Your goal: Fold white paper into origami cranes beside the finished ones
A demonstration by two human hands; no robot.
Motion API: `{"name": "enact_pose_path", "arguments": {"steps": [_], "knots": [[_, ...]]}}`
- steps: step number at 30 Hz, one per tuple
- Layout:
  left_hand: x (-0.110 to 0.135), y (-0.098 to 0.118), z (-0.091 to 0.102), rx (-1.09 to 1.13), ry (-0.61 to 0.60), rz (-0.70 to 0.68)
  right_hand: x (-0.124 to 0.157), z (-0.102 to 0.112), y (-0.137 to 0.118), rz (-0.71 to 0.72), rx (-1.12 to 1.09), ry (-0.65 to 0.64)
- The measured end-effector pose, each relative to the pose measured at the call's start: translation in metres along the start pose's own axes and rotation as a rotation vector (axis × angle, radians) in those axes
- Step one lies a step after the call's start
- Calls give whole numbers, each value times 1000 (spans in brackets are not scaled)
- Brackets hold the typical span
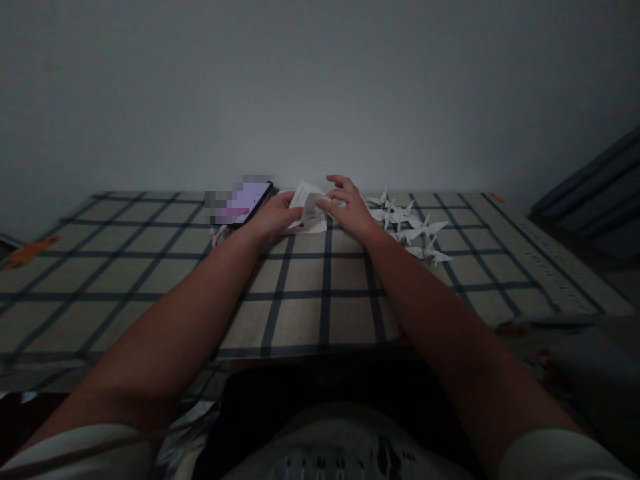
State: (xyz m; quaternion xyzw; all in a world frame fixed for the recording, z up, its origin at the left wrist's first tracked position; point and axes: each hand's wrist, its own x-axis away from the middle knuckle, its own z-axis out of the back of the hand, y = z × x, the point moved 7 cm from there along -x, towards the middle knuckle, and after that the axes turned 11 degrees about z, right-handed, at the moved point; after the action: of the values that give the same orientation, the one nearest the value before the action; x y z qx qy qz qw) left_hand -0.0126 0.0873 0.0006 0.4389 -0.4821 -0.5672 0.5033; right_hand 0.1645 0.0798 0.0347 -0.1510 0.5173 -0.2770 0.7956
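Note:
A partly folded piece of white paper [306, 195] is held up off the table between both hands. My left hand [274, 215] pinches its left side, with the thumb on the near face. On the right side, my right hand [347, 208] grips the paper between thumb and finger, while its other fingers are raised and spread. Beneath lies another flat sheet of paper [315, 225] with small dark marks. Several folded paper cranes [423, 233] sit just right of my right hand. Finer creases in the held paper are too dim to make out.
A lit phone [245, 203] lies tilted at the left of my left hand, partly pixelated, with a pale cord [216, 235] by it. The checked tablecloth [300, 320] covers the table, which meets a plain wall [320, 93] at the back.

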Motion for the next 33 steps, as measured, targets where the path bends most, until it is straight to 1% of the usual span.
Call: {"name": "enact_pose_path", "arguments": {"steps": [2, 5, 7, 9, 11, 15, 18, 22, 24, 27, 30, 33], "knots": [[1, 1, -2, 16, -47, 0, 0, -1, 0, 8, -27, -7], [1, 3, 1, 54, -59, 16, 0, -1, 2, -13, -61, 4], [2, 2, -2, 35, -123, 42, 0, -1, 2, -33, -69, 11], [3, 1, -7, 1, -206, 64, 1, -2, 1, -53, -75, -11], [4, 0, -9, -21, -226, 85, 2, -5, 1, -86, -90, -57], [5, 0, -4, -25, -103, 153, 7, -6, 8, -209, -63, -126], [5, 4, -1, 45, -62, 160, 8, -5, 14, -263, -10, -123], [7, 13, -2, -12, -76, 75, 8, 1, 17, -283, 19, -51], [9, 17, 0, -26, -46, 19, 7, 5, 17, -286, 28, 3], [9, 20, 4, 29, 20, -32, 7, 10, 19, -266, 12, 87], [5, 17, 8, 69, 73, -21, 6, 11, 23, -272, -56, 145], [2, 15, 15, 117, 156, -43, 6, 6, 28, -309, -205, 168]]}}
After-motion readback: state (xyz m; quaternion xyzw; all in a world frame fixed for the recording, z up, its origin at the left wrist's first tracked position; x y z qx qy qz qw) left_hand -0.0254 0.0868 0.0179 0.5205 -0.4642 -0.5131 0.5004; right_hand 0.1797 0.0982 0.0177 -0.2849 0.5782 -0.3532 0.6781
